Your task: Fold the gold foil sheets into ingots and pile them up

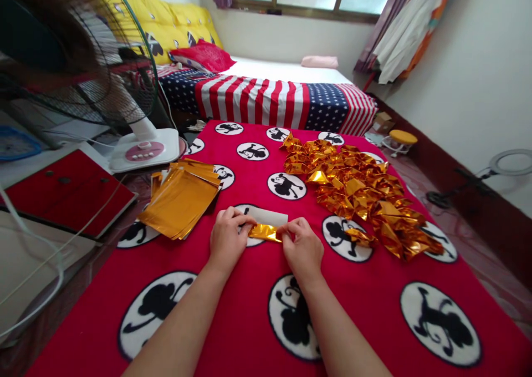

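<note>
Between my hands lies a sheet of gold foil paper (266, 232), its near part rolled or folded into a shiny gold band and its far part showing a pale grey-white back. My left hand (230, 235) pinches the band's left end with thumb and fingers. At the other end, my right hand (302, 248) pinches it the same way. A stack of flat gold foil sheets (180, 199) sits to the left of my left hand. Over on the right spreads a heap of folded gold foil pieces (353, 186), with one small piece (358, 236) lying nearer my right hand.
A red cloth with white monkey circles (249, 332) covers the table. An electric fan (143, 147) stands at the left, beside a red panel (64, 191). Behind is a bed with a stars-and-stripes cover (266, 100). A yellow stool (402, 137) stands at right.
</note>
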Motion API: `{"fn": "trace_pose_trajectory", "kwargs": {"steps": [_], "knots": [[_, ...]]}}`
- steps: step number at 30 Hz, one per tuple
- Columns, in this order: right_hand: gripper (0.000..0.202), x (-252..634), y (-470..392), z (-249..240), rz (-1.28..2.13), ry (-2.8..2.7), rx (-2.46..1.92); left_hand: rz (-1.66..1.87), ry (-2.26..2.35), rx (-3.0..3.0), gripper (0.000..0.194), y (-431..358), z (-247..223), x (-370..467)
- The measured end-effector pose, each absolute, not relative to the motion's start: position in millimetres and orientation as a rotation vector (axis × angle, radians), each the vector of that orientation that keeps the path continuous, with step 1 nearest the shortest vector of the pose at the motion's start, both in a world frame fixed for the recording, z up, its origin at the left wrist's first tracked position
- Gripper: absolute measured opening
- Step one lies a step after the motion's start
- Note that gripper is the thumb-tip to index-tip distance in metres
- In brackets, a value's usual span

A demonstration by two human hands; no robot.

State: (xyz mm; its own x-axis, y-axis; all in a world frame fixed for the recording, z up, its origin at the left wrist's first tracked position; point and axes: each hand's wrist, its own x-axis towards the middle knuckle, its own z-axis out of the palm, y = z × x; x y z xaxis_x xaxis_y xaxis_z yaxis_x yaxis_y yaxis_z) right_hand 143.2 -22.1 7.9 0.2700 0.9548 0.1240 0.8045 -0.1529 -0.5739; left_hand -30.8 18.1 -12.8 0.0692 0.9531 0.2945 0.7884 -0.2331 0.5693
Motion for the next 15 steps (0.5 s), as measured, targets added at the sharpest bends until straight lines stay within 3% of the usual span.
{"fn": "trace_pose_trajectory", "kwargs": {"steps": [7,12,15], "knots": [[0.013,136,-20,7,0.254,-1.642,-2.105,0.9,1.846,2.129,0.015,15,-7,-24],[0.035,127,-16,6,0.107,-1.709,-2.173,0.87,1.894,2.118,0.024,12,-3,-19],[0.037,122,-14,4,0.02,-1.73,-2.206,0.863,1.89,2.123,0.025,11,-3,-19]]}}
